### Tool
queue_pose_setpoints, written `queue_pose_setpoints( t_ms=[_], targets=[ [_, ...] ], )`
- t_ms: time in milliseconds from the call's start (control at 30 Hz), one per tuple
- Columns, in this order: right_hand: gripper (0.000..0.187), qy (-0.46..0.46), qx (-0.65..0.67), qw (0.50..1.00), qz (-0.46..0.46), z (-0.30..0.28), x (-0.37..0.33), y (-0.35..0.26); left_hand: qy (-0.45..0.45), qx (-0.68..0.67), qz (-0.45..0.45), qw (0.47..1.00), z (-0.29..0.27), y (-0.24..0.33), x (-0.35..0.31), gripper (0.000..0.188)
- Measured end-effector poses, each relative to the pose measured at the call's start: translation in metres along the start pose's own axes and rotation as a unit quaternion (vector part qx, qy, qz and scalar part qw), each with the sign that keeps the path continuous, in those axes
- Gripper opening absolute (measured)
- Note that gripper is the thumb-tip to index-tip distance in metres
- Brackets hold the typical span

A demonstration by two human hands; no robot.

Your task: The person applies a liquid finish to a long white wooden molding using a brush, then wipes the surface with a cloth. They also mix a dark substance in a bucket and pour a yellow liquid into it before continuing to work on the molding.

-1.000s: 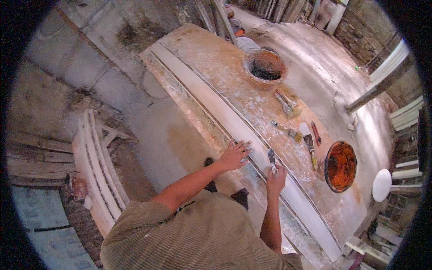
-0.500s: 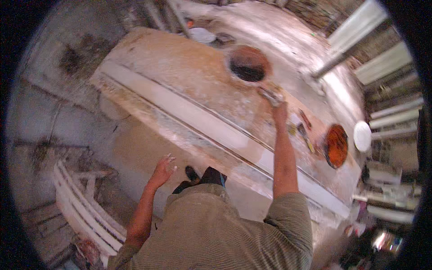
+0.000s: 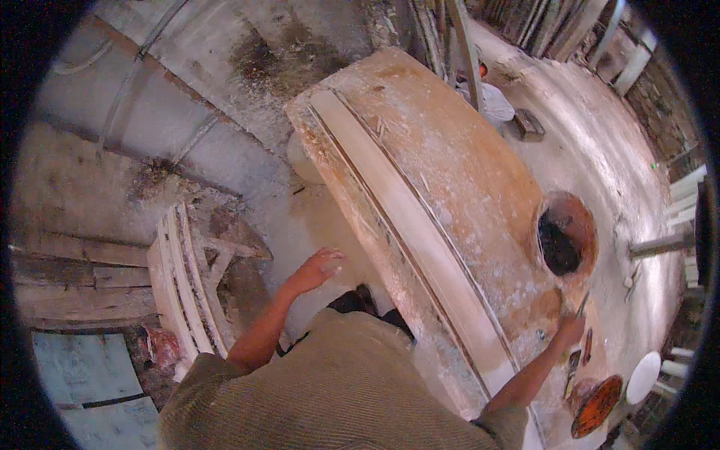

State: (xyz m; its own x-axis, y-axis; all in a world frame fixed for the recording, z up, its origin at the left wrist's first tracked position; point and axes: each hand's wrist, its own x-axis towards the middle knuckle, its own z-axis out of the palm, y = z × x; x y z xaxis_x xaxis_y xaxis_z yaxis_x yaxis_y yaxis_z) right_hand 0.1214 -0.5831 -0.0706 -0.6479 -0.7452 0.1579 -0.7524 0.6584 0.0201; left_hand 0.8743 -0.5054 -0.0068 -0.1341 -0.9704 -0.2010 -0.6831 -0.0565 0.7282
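My right hand is closed around a thin, flat, greyish tool, whose kind I cannot make out. It is over the far right part of the workbench, just nearer than a round clay-coloured pot with a dark inside. Beside that hand lie a red-handled tool and a tool with a yellowish handle. A bowl of orange-red stuff is close by. Empty, with whitish fingertips spread, my left hand hangs left of the workbench. A long pale plank lies along the bench.
White dust and scraps mark the tan workbench top. Left of me stand whitish slatted wooden pieces and bluish sheets. Poles, a white bag and a block are beyond the bench. A white disc sits far right.
My view has turned left, so the bench, pot and bowl appear farther right and lower. My right hand has drawn slightly away from the pot, still gripping the tool. The left hand stays empty.
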Motion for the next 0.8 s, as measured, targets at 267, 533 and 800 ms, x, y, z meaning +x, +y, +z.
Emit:
queue_pose_setpoints(
  t_ms=[267, 533, 800],
  targets=[
    [0.034, -0.034, 0.244, 0.944, -0.219, -0.100, -0.192, -0.221, 0.108, -0.137, -0.159, 0.972, -0.128, -0.086, 0.111, 0.032],
    [0.039, 0.047, 0.106, 0.941, -0.317, -0.036, -0.115, -0.487, 0.288, 0.016, -0.061, 0.956, -0.271, -0.232, 0.409, 0.050],
    [0.066, 0.057, 0.067, 0.958, -0.274, -0.042, -0.116, -0.596, 0.106, -0.020, -0.204, 0.973, -0.326, -0.337, 0.529, 0.056]
  ],
)
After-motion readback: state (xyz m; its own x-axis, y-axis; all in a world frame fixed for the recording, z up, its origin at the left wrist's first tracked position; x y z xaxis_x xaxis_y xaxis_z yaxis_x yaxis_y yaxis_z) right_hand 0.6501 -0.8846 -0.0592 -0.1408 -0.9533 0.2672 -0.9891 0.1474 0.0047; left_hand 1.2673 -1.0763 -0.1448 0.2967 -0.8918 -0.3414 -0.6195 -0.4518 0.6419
